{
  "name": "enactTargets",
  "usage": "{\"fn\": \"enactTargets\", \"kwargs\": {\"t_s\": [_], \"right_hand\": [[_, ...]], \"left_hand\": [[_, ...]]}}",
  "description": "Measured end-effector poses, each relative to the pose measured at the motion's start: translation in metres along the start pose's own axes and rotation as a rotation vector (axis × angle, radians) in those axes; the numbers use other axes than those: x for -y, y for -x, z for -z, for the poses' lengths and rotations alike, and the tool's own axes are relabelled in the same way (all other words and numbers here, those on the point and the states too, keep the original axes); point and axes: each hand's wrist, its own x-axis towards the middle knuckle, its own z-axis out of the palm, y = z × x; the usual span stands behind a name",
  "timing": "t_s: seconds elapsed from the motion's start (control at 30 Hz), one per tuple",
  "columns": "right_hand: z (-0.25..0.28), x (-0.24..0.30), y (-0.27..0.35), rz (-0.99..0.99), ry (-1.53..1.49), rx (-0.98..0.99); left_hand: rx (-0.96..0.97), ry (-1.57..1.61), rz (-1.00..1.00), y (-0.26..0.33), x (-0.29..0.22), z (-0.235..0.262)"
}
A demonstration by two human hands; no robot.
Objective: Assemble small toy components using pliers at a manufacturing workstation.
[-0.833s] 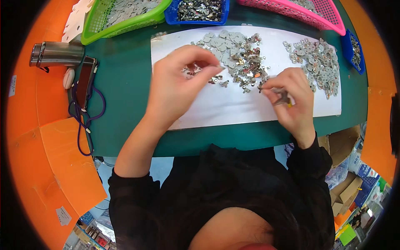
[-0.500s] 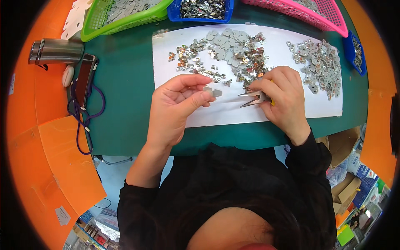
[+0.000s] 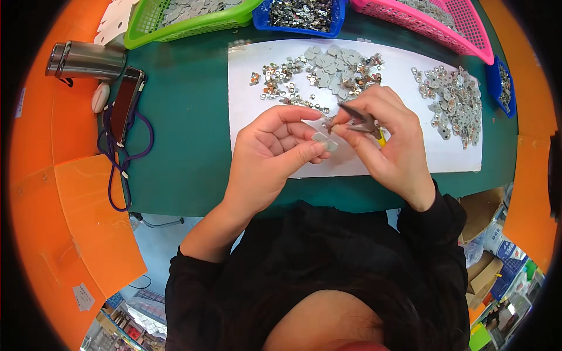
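My left hand (image 3: pixel 266 153) is closed, pinching a small flat grey plate (image 3: pixel 324 141) between thumb and fingers. My right hand (image 3: pixel 397 140) is wrapped round a pair of pliers (image 3: pixel 364 121), whose dark jaws point left and whose handle shows yellow. At the right thumb and fingertip is a small shiny metal piece (image 3: pixel 328 124), close above the plate; whether the two touch is unclear. Beyond the hands, loose grey plates (image 3: pixel 333 65) and small metal fittings (image 3: pixel 278 78) are heaped on a white sheet (image 3: pixel 249 64). Further right lies a pile of plates with fittings on them (image 3: pixel 458 108).
Along the far edge of the green table (image 3: pixel 181 117) stand a green basket (image 3: pixel 193 34), a blue bin (image 3: pixel 298 30) and a pink basket (image 3: pixel 424 29). Another blue bin (image 3: pixel 499 88) is at right. A steel cup (image 3: pixel 91 60) and a phone (image 3: pixel 127 105) with a purple cord are at left.
My hands have come together: the right has moved left toward the plate in the left, bringing a small metal piece at its fingertips. The pliers' jaws have tilted upward. The view has shifted slightly.
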Motion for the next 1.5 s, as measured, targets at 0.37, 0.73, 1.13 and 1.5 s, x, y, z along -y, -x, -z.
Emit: {"fn": "enactTargets", "kwargs": {"t_s": [0.37,0.73,1.13,1.5], "right_hand": [[-0.004,0.005,0.011,-0.146,-0.095,-0.026],[-0.012,0.004,0.018,-0.063,-0.209,-0.142],[-0.010,0.001,0.016,0.007,-0.075,-0.262],[-0.012,0.006,0.017,-0.116,-0.265,-0.201]], "left_hand": [[-0.083,0.233,0.006,-0.002,0.007,-0.002],[-0.080,0.314,0.003,-0.004,0.013,-0.018],[-0.069,0.316,0.073,-0.001,0.014,-0.016],[-0.059,0.332,0.063,-0.002,0.018,-0.016]]}}
